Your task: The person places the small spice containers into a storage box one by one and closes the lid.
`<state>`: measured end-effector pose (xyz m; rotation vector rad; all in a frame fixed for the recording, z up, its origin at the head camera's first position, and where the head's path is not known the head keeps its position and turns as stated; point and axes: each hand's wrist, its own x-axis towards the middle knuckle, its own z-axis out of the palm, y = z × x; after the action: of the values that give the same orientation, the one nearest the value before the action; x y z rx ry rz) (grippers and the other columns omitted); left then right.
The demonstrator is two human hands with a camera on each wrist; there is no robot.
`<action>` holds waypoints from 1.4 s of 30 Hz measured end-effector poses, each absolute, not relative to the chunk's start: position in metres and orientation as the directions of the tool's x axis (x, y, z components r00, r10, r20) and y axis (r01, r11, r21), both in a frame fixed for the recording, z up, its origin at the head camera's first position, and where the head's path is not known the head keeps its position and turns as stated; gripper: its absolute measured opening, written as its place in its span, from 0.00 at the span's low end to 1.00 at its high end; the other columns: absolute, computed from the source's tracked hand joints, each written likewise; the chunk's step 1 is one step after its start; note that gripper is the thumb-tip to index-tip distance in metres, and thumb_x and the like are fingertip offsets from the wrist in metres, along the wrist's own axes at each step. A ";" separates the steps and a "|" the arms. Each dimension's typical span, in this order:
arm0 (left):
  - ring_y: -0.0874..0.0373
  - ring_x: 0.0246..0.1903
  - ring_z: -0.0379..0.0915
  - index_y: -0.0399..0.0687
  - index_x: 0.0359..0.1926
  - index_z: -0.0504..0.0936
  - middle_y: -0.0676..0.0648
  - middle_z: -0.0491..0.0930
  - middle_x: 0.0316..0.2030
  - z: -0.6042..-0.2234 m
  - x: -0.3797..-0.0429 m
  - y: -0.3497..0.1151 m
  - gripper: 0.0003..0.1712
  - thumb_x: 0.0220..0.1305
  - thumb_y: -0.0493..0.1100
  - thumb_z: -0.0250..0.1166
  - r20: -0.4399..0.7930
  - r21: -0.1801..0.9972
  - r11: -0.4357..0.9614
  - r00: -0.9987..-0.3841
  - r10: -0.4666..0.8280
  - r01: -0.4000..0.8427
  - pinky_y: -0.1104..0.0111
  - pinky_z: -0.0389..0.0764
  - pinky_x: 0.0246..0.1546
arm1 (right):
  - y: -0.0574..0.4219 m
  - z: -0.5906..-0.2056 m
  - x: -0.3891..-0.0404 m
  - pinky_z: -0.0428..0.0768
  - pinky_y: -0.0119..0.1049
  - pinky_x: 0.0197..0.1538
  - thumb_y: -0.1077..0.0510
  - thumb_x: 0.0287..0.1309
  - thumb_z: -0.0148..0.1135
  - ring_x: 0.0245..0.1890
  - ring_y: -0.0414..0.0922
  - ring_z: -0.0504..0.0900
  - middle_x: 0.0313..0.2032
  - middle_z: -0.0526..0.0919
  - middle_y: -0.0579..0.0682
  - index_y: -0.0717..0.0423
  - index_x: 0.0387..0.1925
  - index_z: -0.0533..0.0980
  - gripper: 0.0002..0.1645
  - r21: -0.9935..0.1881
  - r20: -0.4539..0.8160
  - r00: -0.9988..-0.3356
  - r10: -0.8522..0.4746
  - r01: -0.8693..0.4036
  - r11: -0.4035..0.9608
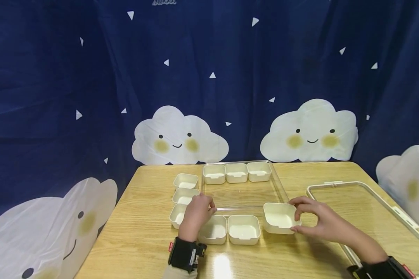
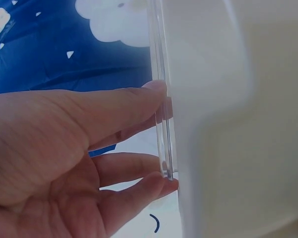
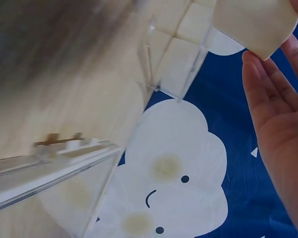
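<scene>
My right hand (image 1: 319, 219) pinches a small cream bin (image 1: 279, 219) between thumb and fingers, tilted a little, by the near right corner of a clear plastic box (image 1: 242, 209). The same bin (image 3: 258, 22) shows at the top of the right wrist view. My left hand (image 1: 197, 213) pinches the clear box's near rim close to its left corner; the left wrist view shows thumb and fingers about that rim (image 2: 164, 134). Three cream bins (image 1: 236, 173) line the box's far side. Two more bins (image 1: 244, 229) stand in front of the box, the left one partly behind my left wrist.
Left of the box, three cream bins (image 1: 186, 181) stand in a column, the nearest partly covered by my hand. A clear lid with a white frame (image 1: 370, 193) lies on the right of the wooden table (image 1: 125, 240). A blue cloud-print curtain (image 1: 209, 93) hangs behind.
</scene>
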<state>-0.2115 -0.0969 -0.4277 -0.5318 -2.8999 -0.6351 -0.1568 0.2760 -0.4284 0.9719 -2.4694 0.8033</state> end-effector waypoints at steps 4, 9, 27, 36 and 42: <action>0.33 0.47 0.80 0.46 0.24 0.82 0.34 0.86 0.44 -0.425 -0.214 -0.097 0.11 0.59 0.39 0.75 0.206 0.372 0.853 -0.928 0.309 0.367 0.53 0.82 0.38 | 0.271 -0.420 -0.168 0.67 0.17 0.55 0.59 0.37 0.86 0.49 0.44 0.82 0.50 0.83 0.48 0.34 0.31 0.76 0.27 -0.368 0.549 -0.678 -0.489 -0.721 0.587; 0.34 0.46 0.80 0.46 0.24 0.82 0.37 0.87 0.41 -0.422 -0.215 -0.096 0.11 0.60 0.40 0.75 0.208 0.353 0.861 -0.928 0.308 0.365 0.54 0.82 0.36 | 0.258 -0.412 -0.184 0.66 0.17 0.57 0.60 0.40 0.85 0.50 0.48 0.82 0.52 0.83 0.48 0.36 0.32 0.76 0.25 -0.376 0.573 -0.675 -0.465 -0.721 0.583; 0.36 0.45 0.82 0.46 0.23 0.81 0.35 0.86 0.43 -0.419 -0.217 -0.104 0.12 0.59 0.40 0.75 0.198 0.352 0.869 -0.935 0.295 0.349 0.57 0.81 0.32 | 0.204 -0.426 -0.233 0.65 0.19 0.60 0.61 0.41 0.83 0.54 0.56 0.81 0.53 0.83 0.54 0.44 0.30 0.75 0.22 -0.420 0.652 -0.664 -0.367 -0.718 0.554; 0.41 0.43 0.83 0.49 0.22 0.79 0.38 0.87 0.40 -0.427 -0.213 -0.101 0.14 0.57 0.41 0.77 0.223 0.331 0.865 -0.922 0.316 0.376 0.60 0.81 0.33 | 0.191 -0.443 -0.241 0.77 0.42 0.54 0.59 0.41 0.84 0.52 0.56 0.83 0.52 0.84 0.54 0.43 0.28 0.75 0.22 -0.434 0.649 -0.684 -0.333 -0.692 0.577; 0.45 0.39 0.83 0.50 0.22 0.79 0.44 0.86 0.34 -0.432 -0.211 -0.096 0.14 0.57 0.42 0.76 0.228 0.296 0.874 -0.917 0.327 0.385 0.64 0.80 0.30 | 0.185 -0.447 -0.248 0.79 0.53 0.52 0.58 0.40 0.84 0.52 0.56 0.84 0.52 0.84 0.55 0.43 0.27 0.74 0.22 -0.401 0.659 -0.662 -0.357 -0.711 0.578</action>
<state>-0.2112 -0.0959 -0.4319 -0.5505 -2.8739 -0.5065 -0.2480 0.1851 -0.4473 0.8502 -2.2918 0.9040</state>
